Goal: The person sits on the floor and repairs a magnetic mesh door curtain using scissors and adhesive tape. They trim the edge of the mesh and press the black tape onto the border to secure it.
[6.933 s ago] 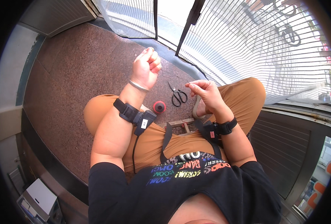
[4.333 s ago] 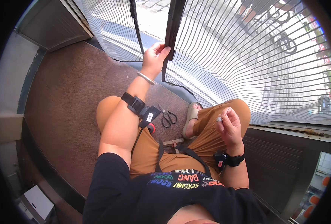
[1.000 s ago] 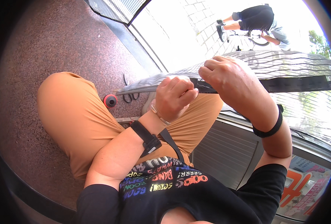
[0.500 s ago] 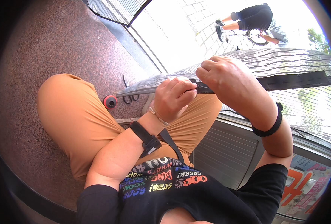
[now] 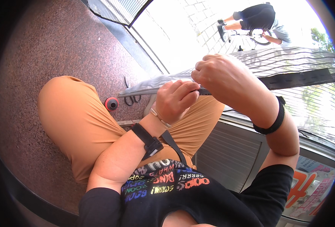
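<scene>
A translucent striped curtain (image 5: 288, 56) stretches across in front of me, with a black strip (image 5: 300, 78) along its near edge. My left hand (image 5: 177, 97) is closed, thumb and index finger pinching that black edge. Right beside it, my right hand (image 5: 220, 73) is also closed, its fingers curled down over the same edge. A tiny pale glint shows between the two hands; what my right fingers hold is hidden. Past my left hand, black-handled scissors (image 5: 137, 99) lie on the floor, partly behind the curtain. Near my knee sits a round red-and-black object (image 5: 111, 103).
Speckled reddish stone floor (image 5: 61, 53) spreads to the left. A grey ribbed metal panel (image 5: 230, 155) is at my right, with a colourful poster (image 5: 307, 189) beyond. Another striped curtain piece (image 5: 118, 9) hangs at the top. Outside, a person (image 5: 256, 17) bends over a bicycle (image 5: 260, 37).
My right hand has shifted slightly left and up, closer to my left hand, and covers more of the black edge. My left hand stays nearly still.
</scene>
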A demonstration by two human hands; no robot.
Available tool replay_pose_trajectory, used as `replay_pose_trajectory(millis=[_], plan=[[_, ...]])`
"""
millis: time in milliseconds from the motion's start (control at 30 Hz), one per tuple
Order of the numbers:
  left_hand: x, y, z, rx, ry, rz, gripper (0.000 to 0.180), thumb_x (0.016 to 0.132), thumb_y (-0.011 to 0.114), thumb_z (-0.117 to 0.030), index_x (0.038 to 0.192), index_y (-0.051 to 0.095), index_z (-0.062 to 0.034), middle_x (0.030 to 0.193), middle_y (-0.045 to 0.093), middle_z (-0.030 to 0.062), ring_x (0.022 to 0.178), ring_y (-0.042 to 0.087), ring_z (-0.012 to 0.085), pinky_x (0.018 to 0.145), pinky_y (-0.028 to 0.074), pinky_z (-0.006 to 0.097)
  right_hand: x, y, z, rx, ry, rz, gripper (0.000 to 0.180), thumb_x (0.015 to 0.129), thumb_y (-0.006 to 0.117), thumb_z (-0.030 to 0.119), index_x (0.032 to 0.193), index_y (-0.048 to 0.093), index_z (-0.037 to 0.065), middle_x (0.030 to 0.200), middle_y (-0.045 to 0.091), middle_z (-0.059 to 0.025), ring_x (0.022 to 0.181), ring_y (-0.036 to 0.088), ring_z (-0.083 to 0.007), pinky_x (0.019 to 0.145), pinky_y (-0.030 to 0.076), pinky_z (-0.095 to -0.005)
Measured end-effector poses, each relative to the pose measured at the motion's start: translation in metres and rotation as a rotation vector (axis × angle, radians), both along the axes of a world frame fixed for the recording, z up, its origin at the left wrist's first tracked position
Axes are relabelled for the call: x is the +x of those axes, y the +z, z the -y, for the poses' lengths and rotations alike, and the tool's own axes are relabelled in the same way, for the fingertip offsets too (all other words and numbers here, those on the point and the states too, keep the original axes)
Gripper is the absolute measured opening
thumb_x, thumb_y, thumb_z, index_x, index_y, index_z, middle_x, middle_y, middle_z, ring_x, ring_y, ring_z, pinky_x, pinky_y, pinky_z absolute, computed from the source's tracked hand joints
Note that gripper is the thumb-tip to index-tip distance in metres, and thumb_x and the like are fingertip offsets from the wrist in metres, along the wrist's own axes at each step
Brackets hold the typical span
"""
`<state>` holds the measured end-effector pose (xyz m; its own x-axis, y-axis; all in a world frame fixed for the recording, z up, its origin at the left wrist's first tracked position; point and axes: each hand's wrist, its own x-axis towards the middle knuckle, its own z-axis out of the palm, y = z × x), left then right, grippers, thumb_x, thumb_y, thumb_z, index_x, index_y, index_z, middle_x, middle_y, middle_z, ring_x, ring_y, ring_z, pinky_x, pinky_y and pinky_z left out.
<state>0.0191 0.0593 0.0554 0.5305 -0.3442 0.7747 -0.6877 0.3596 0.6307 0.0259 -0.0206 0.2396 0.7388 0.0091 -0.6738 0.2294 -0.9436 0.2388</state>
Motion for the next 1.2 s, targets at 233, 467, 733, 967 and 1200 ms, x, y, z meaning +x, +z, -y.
replay_pose_trajectory(millis=[233,467,733,967,1200], plan=[[-0.001,0.001,0.001,-0.018,-0.006,-0.004,0.01,0.07,0.061,-0.005,0.077,0.056,-0.0082,0.088,0.062,0.0007,0.077,0.062,0.0148,0.055,0.045,0.027,-0.002,-0.008,0.009,0.038,0.006,-0.047,0.003,0.074,0.061,-0.001,0.071,0.062,-0.001,0.07,0.061,-0.0116,0.067,0.061,-0.0215,0.065,0.05,-0.0278],[0.01,0.01,0.003,0.005,-0.063,-0.089,0.02,0.062,0.067,0.006,0.073,0.055,-0.0059,0.081,0.063,0.0057,0.072,0.062,0.0219,0.059,0.048,0.031,-0.005,-0.006,0.014,0.049,-0.157,-0.073,0.011,0.076,0.059,0.0,0.085,0.064,0.0,0.079,0.061,-0.0142,0.072,0.06,-0.025,0.065,0.048,-0.0307],[0.008,0.008,0.007,0.073,-0.137,-0.597,0.017,0.069,0.068,0.004,0.079,0.056,-0.0038,0.079,0.064,0.0082,0.07,0.062,0.0236,0.063,0.05,0.031,-0.023,0.041,-0.023,0.394,-0.025,0.942,0.017,0.076,0.061,-0.005,0.092,0.063,0.0,0.08,0.061,-0.009,0.067,0.059,-0.0143,0.055,0.045,-0.0234],[0.0,0.007,0.01,0.04,-0.311,-0.808,0.024,0.072,0.07,0.001,0.091,0.055,-0.0004,0.086,0.064,0.0086,0.079,0.061,0.0149,0.074,0.048,0.026,-0.104,-0.047,-0.013,0.483,-1.078,1.179,0.015,0.084,0.06,0.013,0.091,0.061,0.0,0.071,0.062,-0.0101,0.065,0.06,-0.0171,0.059,0.046,-0.0274],[-0.008,0.006,0.001,0.108,-0.342,-0.737,0.029,0.073,0.072,0.002,0.091,0.05,-0.0036,0.088,0.059,0.0051,0.081,0.058,0.0121,0.075,0.048,0.024,-0.11,-0.101,-0.016,0.68,-1.092,1.222,0.013,0.079,0.061,0.013,0.077,0.059,0.001,0.069,0.058,-0.0126,0.067,0.058,-0.0282,0.06,0.046,-0.0349]])
